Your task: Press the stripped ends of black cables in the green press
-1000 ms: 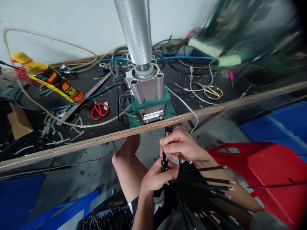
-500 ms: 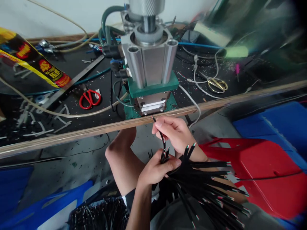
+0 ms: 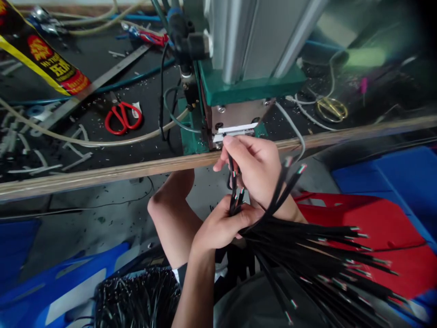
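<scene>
My left hand (image 3: 221, 225) grips a thick bundle of black cables (image 3: 307, 255) with stripped red, white and green wire ends that fan out to the right over my lap. My right hand (image 3: 256, 169) pinches a single black cable (image 3: 232, 175) and holds its tip up at the white slot (image 3: 235, 131) at the front of the green-based pneumatic press (image 3: 246, 86). The press stands at the wooden front edge of the bench (image 3: 102, 171), straight above my hands.
Red scissors (image 3: 122, 117), a metal ruler (image 3: 92, 86), a yellow and red packet (image 3: 41, 64), hoses and offcuts lie on the black benchtop. Gold scissors (image 3: 330, 108) lie right of the press. A red chair (image 3: 385, 246) is at right, blue bins around, more cables (image 3: 136, 300) below.
My right hand rose from the bundle with one cable and brought it up to the press slot. The view moved closer to the press.
</scene>
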Tool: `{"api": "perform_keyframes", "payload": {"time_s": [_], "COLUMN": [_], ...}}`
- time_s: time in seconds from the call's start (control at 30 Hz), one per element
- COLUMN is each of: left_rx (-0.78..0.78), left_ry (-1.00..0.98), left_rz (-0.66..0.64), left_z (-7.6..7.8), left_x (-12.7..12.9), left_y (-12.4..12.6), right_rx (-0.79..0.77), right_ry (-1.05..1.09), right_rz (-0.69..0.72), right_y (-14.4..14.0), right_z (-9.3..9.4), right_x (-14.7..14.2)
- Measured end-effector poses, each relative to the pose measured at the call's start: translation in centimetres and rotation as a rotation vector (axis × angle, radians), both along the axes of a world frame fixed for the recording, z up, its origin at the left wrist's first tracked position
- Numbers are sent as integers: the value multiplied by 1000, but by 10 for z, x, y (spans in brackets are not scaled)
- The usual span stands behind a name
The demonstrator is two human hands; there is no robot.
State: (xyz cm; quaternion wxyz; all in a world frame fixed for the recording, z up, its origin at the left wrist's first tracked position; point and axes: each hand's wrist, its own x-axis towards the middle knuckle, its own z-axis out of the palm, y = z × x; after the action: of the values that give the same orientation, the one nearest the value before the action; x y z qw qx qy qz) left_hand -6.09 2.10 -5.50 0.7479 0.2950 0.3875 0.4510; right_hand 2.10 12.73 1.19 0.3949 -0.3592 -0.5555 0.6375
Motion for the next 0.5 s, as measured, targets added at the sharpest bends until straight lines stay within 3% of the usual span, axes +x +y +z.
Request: {"api": "perform_keyframes", "payload": {"time_s": [0.33, 0.5], "left_rx": [7, -15], "left_ry": [-77, 24], "left_rz": [6, -14], "left_z": [2, 5], "left_x": [-1, 1], "left_y": [0, 0], "right_rx": [7, 64], "right_ry": [10, -36], "right_rz": [-12, 33], "right_y": [-4, -2], "right_z": [-2, -6], "right_x": [-1, 2]}}
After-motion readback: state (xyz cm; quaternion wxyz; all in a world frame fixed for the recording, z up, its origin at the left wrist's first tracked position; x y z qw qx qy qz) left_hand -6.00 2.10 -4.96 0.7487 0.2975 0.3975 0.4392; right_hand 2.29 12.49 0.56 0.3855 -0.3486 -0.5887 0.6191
